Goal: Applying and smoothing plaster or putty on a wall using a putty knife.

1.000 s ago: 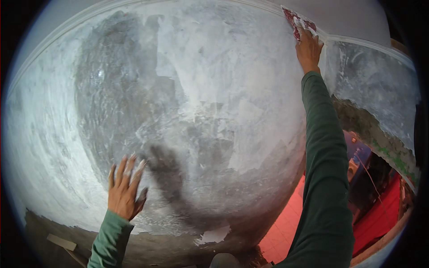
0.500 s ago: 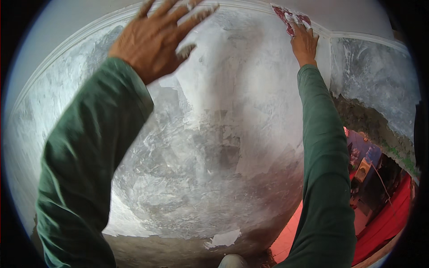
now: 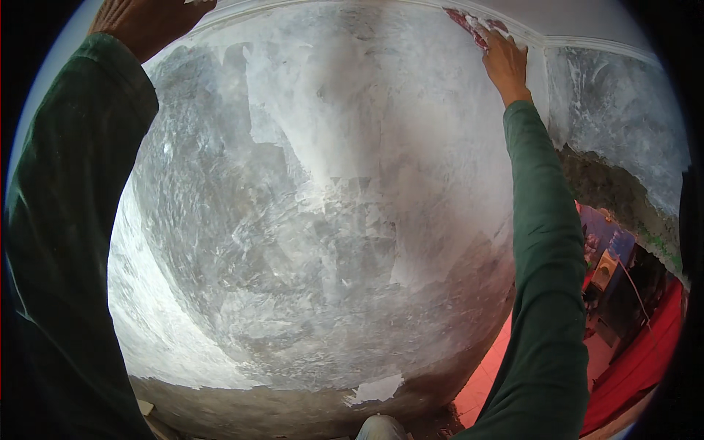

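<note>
At the upper right, my right hand (image 3: 506, 64) reaches up the wall and grips a flat red putty scraper (image 3: 469, 28). White putty smears the scraper and my fingers. The scraper lies against the top of the wall (image 3: 330, 242), just under the white moulding (image 3: 544, 42). My left hand (image 3: 150, 26) is raised at the upper left; the picture's top edge cuts off most of its fingers. White putty shows near its thumb. The wall is patchy grey, with whiter smooth putty in its upper middle and right.
A wall corner stands right of my right hand, with a grey side wall (image 3: 616, 110) beyond it. Below are a ragged broken edge, a red cloth (image 3: 638, 352) and cluttered items. Reddish floor tiles (image 3: 484, 374) show at the wall's foot. A pale rounded shape (image 3: 381, 427) is at the bottom.
My left hand has moved left and up, partly out of the picture. My right hand still holds the scraper near the moulding, its flat face now turned more edge-on.
</note>
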`<state>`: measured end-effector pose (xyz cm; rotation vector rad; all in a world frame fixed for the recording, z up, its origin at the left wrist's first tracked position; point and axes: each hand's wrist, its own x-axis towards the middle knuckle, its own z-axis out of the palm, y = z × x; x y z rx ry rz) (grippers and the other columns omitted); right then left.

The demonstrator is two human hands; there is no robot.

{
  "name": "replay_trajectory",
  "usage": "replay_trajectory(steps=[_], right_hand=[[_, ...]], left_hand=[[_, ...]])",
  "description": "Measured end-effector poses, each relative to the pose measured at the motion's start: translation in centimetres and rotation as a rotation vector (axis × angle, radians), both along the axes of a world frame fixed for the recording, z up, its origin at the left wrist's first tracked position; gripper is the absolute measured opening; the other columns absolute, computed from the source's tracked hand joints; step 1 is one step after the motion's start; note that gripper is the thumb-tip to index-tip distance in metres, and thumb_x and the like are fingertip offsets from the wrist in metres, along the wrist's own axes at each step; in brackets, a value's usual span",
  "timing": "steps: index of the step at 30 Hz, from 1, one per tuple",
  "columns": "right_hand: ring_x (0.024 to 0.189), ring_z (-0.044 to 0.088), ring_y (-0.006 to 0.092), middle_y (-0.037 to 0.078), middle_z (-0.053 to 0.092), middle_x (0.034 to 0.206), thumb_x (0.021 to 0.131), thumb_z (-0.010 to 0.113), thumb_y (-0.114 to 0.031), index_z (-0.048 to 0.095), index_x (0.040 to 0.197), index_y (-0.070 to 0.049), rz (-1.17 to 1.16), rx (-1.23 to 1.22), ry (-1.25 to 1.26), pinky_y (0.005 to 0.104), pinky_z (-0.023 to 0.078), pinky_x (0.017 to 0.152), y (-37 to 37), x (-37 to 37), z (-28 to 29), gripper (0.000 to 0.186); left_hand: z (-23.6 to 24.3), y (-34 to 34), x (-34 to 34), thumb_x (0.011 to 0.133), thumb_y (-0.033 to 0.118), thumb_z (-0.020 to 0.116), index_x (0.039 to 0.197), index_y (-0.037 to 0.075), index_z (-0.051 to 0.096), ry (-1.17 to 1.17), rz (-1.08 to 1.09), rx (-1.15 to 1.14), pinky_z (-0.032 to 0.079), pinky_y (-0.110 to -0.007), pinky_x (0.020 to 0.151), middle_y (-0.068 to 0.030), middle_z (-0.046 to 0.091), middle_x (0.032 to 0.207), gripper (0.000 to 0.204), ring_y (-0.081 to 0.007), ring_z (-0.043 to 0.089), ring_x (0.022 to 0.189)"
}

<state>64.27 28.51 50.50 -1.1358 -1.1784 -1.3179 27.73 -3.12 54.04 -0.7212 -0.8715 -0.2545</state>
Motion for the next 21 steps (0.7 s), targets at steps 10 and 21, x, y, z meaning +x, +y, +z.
replay_trajectory(steps=[10,21], right_hand=[[0.111,0.053,0.0314,0.003,0.057,0.124,0.078,0.057,-0.007,0.048,0.133,-0.024,0.054,0.121,0.043,0.0544,0.036,0.091,-0.8,-0.2,-1.4,0.058],[0.108,0.054,0.0268,0.002,0.058,0.122,0.078,0.059,-0.006,0.048,0.133,-0.030,0.105,0.120,0.081,0.0492,0.037,0.087,-0.7,-6.0,-0.1,0.061]], left_hand=[[0.0,0.2,0.4,0.073,0.031,0.072,0.145,0.014,0.023,-0.058,0.037,0.008,0.003,-0.052,0.116,-0.0119,0.015,0.154,0.089,-0.0269,0.008,0.143],[-0.3,-0.5,0.4,0.074,0.037,0.069,0.146,0.014,0.021,-0.073,0.004,-0.045,0.002,-0.052,0.116,-0.0114,0.013,0.154,0.089,-0.0266,0.007,0.144]])
